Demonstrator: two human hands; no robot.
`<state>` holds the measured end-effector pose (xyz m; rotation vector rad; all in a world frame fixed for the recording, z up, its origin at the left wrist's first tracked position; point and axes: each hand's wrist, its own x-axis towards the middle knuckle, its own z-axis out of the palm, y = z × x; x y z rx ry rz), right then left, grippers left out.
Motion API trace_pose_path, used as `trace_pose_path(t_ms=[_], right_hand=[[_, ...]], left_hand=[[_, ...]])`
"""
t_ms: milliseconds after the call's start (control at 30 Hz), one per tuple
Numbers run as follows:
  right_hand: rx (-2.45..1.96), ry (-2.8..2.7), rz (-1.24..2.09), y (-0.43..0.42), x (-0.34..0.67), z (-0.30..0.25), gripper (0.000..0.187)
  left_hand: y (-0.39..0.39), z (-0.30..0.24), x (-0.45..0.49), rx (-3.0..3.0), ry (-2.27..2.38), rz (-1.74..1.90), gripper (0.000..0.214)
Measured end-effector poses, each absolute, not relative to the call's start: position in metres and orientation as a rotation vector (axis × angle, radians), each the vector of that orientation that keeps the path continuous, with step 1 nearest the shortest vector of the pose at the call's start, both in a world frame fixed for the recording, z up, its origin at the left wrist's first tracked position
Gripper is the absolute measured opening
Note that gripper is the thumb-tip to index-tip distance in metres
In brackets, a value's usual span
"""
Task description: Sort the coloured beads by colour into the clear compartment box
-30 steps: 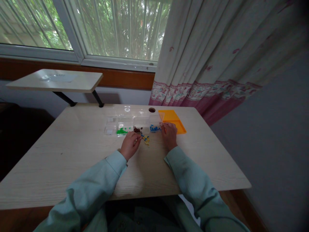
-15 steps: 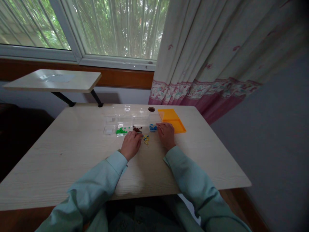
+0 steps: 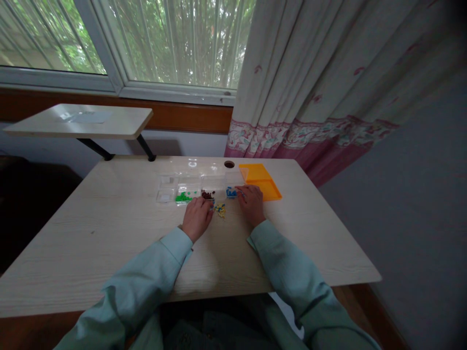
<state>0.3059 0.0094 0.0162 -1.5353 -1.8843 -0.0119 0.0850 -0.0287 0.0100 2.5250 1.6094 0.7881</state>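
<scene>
My left hand [image 3: 197, 216] rests low over the table with its fingers bent together, and a small blue piece [image 3: 212, 205] shows at its fingertips. Just right of those fingertips lies a little pile of yellow and blue pieces [image 3: 220, 210]. My right hand [image 3: 251, 203] is closed in a pinch at the right side of a clear box holding small blue pieces [image 3: 231, 192]; what its fingers hold is too small to make out. Behind my left hand are a clear box with dark brown pieces [image 3: 207, 195] and one with green pieces [image 3: 183, 197].
An opened orange case [image 3: 272, 190] lies just beyond my right hand. Clear boxes with raised lids stand in a row, the leftmost [image 3: 165, 197] holding something whitish. A raised shelf [image 3: 83, 121] stands at the back left, and a round hole [image 3: 229, 165] pierces the tabletop's back.
My left fingertips have drawn back slightly to the left, showing more of the pile and a blue piece at them. My right hand has hardly moved, its fingertips shifting slightly at the blue box.
</scene>
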Motion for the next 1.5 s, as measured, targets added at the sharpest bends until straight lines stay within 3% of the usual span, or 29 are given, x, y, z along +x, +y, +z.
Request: trace_pose_path(t_ms=[633,800,967,1200,1500], right_hand=[[-1.456,-1.919,-0.010,0.006,0.301,0.019,0.028],[-1.164,-2.162,0.091,-0.004,0.286,0.018,0.024],[-0.946,-2.265,0.136,-0.018,0.263,0.014,0.034],[-1.017,-2.162,0.093,-0.022,0.259,0.012,0.018],[-0.968,-2.151,0.065,-0.024,0.259,0.012,0.015]], left_hand=[[-0.025,0.015,0.074,2.524,1.661,0.787,0.018],[-0.024,0.013,0.076,2.387,1.556,1.008,0.018],[-0.024,0.015,0.075,2.172,1.479,1.192,0.022],[-0.025,0.011,0.079,2.034,1.348,1.244,0.025],[-0.024,0.005,0.080,1.983,1.309,1.277,0.025]])
